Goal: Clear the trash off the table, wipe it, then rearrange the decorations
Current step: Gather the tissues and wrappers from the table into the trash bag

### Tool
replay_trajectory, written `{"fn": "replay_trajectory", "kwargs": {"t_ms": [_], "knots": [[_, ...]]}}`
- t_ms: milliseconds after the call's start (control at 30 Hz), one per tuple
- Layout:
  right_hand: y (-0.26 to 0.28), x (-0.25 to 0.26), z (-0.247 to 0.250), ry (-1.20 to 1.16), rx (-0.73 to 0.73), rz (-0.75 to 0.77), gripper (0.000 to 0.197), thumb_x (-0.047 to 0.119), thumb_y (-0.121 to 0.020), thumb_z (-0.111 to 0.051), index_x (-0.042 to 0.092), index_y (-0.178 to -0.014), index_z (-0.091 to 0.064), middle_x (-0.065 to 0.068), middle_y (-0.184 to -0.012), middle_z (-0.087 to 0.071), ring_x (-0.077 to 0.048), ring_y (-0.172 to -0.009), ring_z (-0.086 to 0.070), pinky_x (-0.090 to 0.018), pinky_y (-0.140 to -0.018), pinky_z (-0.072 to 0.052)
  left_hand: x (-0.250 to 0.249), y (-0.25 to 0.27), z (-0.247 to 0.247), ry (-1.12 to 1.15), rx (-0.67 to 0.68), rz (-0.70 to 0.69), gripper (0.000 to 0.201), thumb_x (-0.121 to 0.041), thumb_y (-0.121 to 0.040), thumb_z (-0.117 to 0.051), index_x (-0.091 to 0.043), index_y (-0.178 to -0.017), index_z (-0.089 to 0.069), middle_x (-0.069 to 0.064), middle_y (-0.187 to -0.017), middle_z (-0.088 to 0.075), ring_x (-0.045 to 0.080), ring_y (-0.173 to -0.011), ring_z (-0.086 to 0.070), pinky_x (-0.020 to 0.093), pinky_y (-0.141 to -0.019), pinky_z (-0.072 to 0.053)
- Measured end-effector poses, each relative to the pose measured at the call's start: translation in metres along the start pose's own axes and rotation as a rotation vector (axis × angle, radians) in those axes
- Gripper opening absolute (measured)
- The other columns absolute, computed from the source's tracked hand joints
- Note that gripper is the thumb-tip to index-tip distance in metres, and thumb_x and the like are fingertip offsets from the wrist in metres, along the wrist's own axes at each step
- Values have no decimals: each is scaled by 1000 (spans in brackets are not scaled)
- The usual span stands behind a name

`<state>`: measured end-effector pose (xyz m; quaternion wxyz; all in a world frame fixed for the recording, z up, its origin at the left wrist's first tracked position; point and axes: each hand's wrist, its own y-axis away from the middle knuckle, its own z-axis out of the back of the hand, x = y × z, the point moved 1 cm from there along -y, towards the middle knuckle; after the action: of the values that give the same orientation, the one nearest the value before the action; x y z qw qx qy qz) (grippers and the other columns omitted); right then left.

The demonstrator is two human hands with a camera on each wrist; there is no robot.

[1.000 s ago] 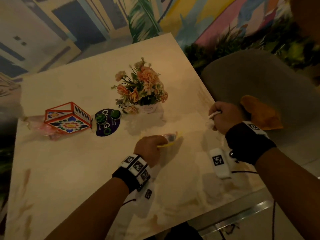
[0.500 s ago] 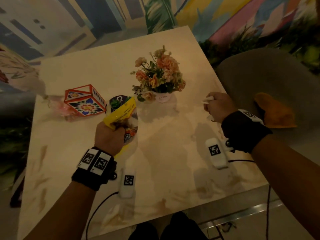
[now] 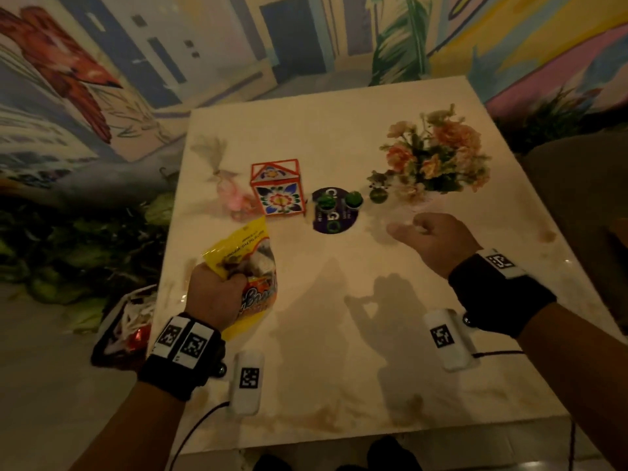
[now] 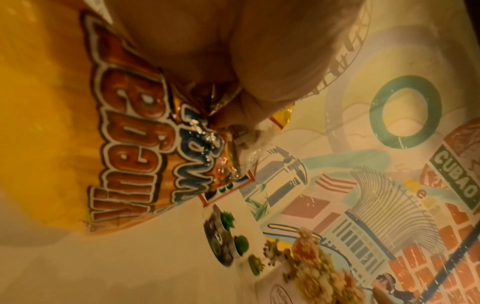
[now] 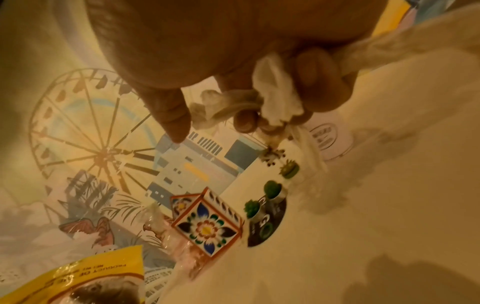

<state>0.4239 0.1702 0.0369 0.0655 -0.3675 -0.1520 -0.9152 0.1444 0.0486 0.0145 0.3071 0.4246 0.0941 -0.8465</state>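
My left hand (image 3: 217, 294) grips a yellow snack bag (image 3: 246, 256) above the table's left edge; the bag (image 4: 78, 123) fills the left wrist view. My right hand (image 3: 431, 239) hovers over the table near the flower pot (image 3: 438, 154) and holds crumpled white tissue (image 5: 275, 102) in its curled fingers (image 5: 311, 67). A clear pink wrapper (image 3: 234, 195) lies behind the painted lantern box (image 3: 277, 188). Small green plants sit on a dark round coaster (image 3: 334, 212).
A trash bin (image 3: 125, 328) with paper and a red item stands on the floor left of the table (image 3: 339, 385). A grey chair (image 3: 577, 185) is at the right. Green foliage lies on the floor at the left.
My left hand lifted the yellow bag off the table and carried it left toward the table's edge. My right hand moved inward from the right edge, still holding tissue. My head turned left.
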Motion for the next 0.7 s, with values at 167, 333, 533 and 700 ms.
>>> {"fn": "replay_trajectory", "kwargs": {"t_ms": [167,333,533,700], "knots": [[11,55,-67,48,-20,-12,41,30,-95,-45,10,-59,-44,-12,-62,-47,-30,-66,-48,-35,-63,-32,73,-32,76,3,-32,-18,25,-6,-78,-62,1,-101,-67,17,-99,-68,26,-92,-63,35,-85,-49],[24,115,-132,69,20,-47,17,14,-89,-49,13,-73,-55,-10,-76,-58,-30,-73,-53,-30,-64,-39,125,-51,160,-86,-79,-107,17,-5,-80,-61,6,-92,-65,23,-97,-67,29,-89,-61,36,-84,-46],[30,190,-199,4,65,39,26,0,-85,-37,16,-83,-57,0,-73,-50,-22,-66,-50,-27,-57,-38,192,-74,227,-90,-113,12,23,-17,-76,-59,2,-88,-65,22,-91,-67,36,-87,-64,45,-80,-52],[24,227,-241,6,125,127,34,0,-88,-32,21,-83,-58,5,-74,-48,-20,-61,-51,-29,-52,-40,219,-84,247,-59,-104,41,20,-9,-82,-61,-1,-100,-67,19,-99,-68,33,-93,-64,33,-78,-46]]}}
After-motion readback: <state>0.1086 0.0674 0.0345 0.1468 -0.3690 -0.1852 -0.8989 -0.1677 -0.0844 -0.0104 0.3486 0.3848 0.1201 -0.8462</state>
